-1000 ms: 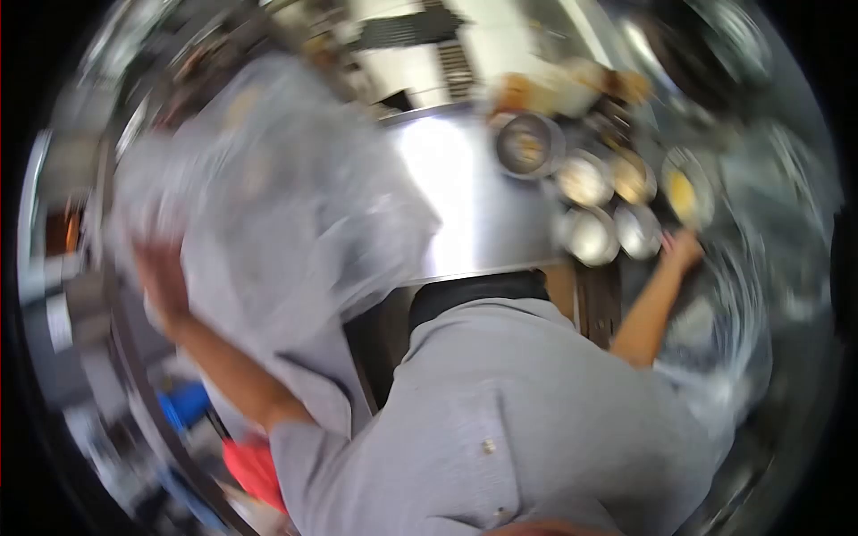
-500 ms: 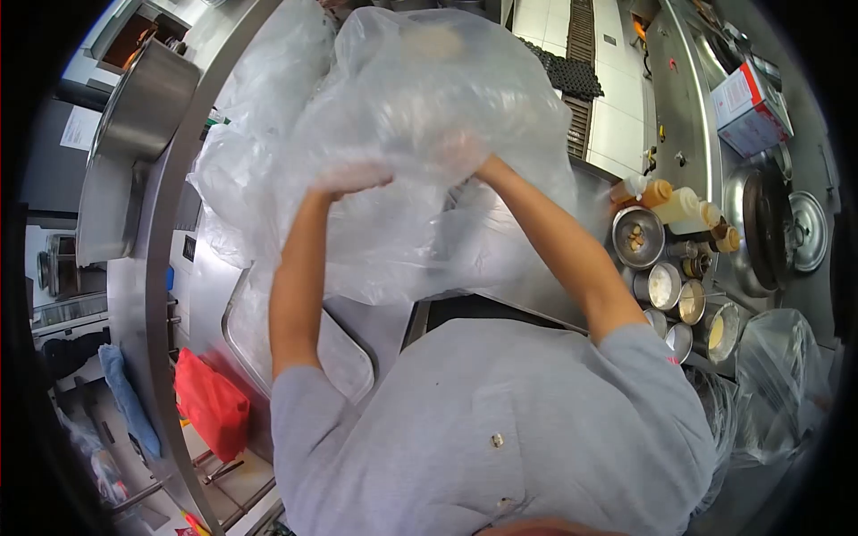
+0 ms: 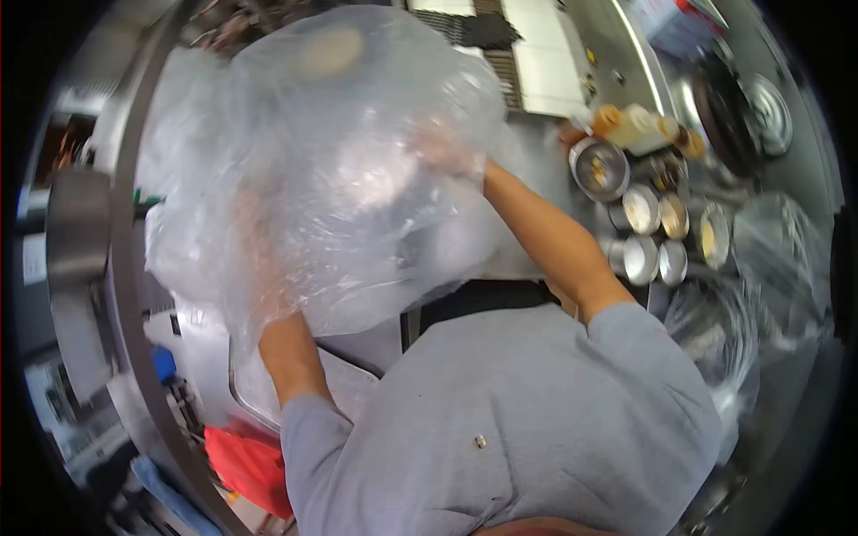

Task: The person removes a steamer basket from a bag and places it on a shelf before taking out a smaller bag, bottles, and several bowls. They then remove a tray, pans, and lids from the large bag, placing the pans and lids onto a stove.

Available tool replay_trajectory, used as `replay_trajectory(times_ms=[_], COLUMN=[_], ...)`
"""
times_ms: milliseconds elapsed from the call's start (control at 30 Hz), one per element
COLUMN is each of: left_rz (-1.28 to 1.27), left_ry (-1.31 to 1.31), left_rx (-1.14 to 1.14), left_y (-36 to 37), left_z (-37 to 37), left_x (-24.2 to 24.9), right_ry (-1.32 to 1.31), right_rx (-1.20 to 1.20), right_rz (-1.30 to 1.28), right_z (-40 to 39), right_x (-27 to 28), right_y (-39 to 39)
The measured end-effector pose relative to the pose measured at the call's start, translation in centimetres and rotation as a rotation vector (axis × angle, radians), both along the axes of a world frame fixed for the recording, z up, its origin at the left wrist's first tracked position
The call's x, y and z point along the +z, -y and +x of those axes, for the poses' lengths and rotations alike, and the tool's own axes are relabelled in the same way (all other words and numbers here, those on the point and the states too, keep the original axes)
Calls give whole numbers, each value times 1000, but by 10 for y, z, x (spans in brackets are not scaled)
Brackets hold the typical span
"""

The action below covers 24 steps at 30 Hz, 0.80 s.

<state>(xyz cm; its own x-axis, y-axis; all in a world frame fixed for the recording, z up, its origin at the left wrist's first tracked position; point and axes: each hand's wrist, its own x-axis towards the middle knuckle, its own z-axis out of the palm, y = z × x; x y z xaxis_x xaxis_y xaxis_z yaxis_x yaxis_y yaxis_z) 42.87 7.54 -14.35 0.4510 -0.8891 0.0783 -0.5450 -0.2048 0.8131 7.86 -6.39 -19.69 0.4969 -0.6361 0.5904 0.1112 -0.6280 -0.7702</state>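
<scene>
A big, clear, crumpled plastic bag (image 3: 357, 259) spreads over the steel counter in front of me. Through its far part shows a pale round shape (image 3: 331, 52); what it is I cannot make out. My right hand (image 3: 444, 150), in a thin clear glove, touches the bag on its right side, its fingers blurred. On the left, my left hand (image 3: 255, 223) reaches up under or behind a layer of the plastic, so its fingers are veiled and smeared. A metal tray (image 3: 304, 380) lies partly below my left forearm.
To the right stand a metal bowl (image 3: 600, 168) with small pieces in it, squeeze bottles (image 3: 630, 128) and several metal cups (image 3: 641, 210). More clear plastic bags (image 3: 715, 330) hang by my right elbow. A red bag (image 3: 250, 469) is at lower left, beside a steel shelf edge (image 3: 134, 313).
My hands have moved apart. The left has gone down and left behind the plastic, and the bag has spread toward me on that side. The whole view has shifted and turned.
</scene>
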Motion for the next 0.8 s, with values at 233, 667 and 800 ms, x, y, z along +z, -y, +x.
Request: replay_trajectory(times_ms=[233, 667, 800], left_rz=[-241, 463, 474], left_ry=[-204, -774, -895], left_rx=[-175, -157, -163], left_y=[-74, -115, -97], left_z=[3, -320, -363], left_x=[44, 30, -26], right_ry=[-424, -331, 30], right_rx=[-315, -1101, -1032], right_rz=[856, 868, 1095], right_z=[-201, -317, -306], right_x=[120, -72, -33], right_y=[-128, -245, -257])
